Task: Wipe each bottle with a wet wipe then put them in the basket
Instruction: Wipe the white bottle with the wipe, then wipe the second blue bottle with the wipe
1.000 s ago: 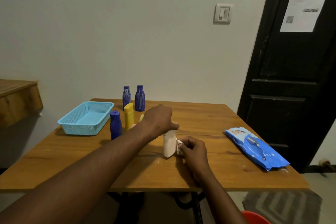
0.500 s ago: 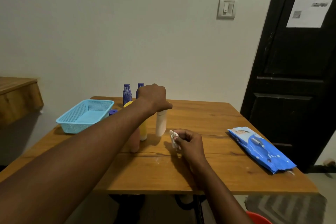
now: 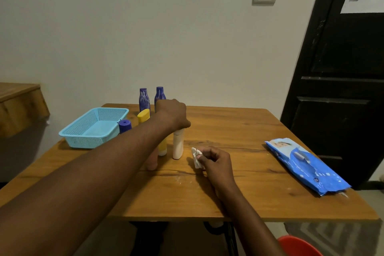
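The left hand [image 3: 172, 114] curls over and hides the cap of the upright white bottle [image 3: 178, 146], while the right hand [image 3: 217, 162], at the bottle's 4 o'clock, pinches a crumpled wet wipe [image 3: 196, 157], the basket [image 3: 93, 129] sits at its 10 o'clock, and the forearm covers much of the yellow bottle [image 3: 143, 115] and a pinkish bottle [image 3: 152, 162].

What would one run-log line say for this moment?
left hand: grips top of upright white plastic bottle | right hand: pinches crumpled white wet wipe | blue mesh basket: no bottle seen
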A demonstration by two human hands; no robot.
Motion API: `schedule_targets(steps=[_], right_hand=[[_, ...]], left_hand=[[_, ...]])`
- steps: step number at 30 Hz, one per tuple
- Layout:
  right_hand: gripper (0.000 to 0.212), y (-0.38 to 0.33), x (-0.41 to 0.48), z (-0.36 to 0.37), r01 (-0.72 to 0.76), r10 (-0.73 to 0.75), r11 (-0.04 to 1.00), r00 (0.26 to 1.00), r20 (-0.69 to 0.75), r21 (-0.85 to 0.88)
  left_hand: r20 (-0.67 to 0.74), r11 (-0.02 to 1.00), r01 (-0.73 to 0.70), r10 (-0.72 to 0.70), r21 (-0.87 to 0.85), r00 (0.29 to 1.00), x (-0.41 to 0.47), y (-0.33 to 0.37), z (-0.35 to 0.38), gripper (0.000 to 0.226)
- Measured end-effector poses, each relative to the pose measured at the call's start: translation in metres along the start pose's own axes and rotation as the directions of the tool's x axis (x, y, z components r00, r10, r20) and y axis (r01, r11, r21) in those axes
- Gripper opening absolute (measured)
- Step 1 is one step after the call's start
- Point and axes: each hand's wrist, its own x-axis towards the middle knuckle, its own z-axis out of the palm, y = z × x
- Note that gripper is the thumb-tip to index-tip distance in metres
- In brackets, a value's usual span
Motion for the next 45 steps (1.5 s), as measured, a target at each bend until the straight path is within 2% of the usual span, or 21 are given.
schedule_targets(steps=[6, 14, 18, 21, 25, 29, 34, 37, 42, 45], right_hand=[[0.017, 0.0, -0.003, -0.002, 0.023, -0.023, 1.0, 1.0, 0.009, -0.013], [0.017, -0.004, -0.006, -0.002, 0.003, -0.002, 1.0, 1.0, -0.006, 0.029], [0.017, -0.009, -0.002, -0.006, 0.031, -0.027, 0.998, 0.998, -0.06, 0.054], [0.015, -0.015, 0.014, -0.012, 0.069, -0.07, 0.998, 0.993, -0.092, -0.011], [0.012, -0.039, 0.054, -0.006, 0.163, -0.174, 0.981, 0.979, -0.11, -0.102], [0.014, -0.062, 0.108, 0.015, 0.226, -0.239, 0.953, 0.97, -0.042, -0.203], [0.021, -0.061, 0.168, 0.053, 0.208, -0.208, 0.952, 0.978, 0.022, -0.223], [0.019, -0.042, 0.196, 0.071, 0.22, -0.214, 0.947, 0.975, 0.055, -0.235], [0.014, 0.0, 0.224, 0.087, 0.268, -0.286, 0.892, 0.958, 0.004, -0.363], [0.014, 0.008, 0.225, 0.087, 0.286, -0.31, 0.889, 0.951, -0.01, -0.358]], left_hand=[[0.033, 1.0, 0.007, -0.007, 0.012, 0.999, 0.0, 0.002, -0.001, 0.046], [0.051, 0.997, 0.044, -0.041, -0.059, 0.998, -0.004, 0.001, -0.013, 0.071], [-0.029, 0.992, 0.043, -0.046, -0.115, 0.999, -0.001, -0.008, -0.029, 0.058], [-0.063, 0.981, 0.056, -0.068, -0.184, 0.996, 0.009, -0.022, -0.038, 0.038], [-0.064, 0.951, 0.079, -0.103, -0.3, 0.993, 0.036, -0.047, -0.035, 0.023], [-0.022, 0.901, 0.067, -0.085, -0.428, 0.996, 0.077, -0.072, -0.03, 0.02], [-0.022, 0.852, -0.018, 0.008, -0.523, 1.0, 0.137, -0.094, 0.003, 0.023], [-0.054, 0.862, -0.063, 0.041, -0.503, 0.998, 0.169, -0.105, 0.026, 0.025], [-0.103, 0.885, -0.06, 0.013, -0.462, 0.995, 0.199, -0.121, 0.058, 0.023], [-0.074, 0.892, -0.055, 0.024, -0.448, 0.997, 0.203, -0.124, 0.066, 0.022]])
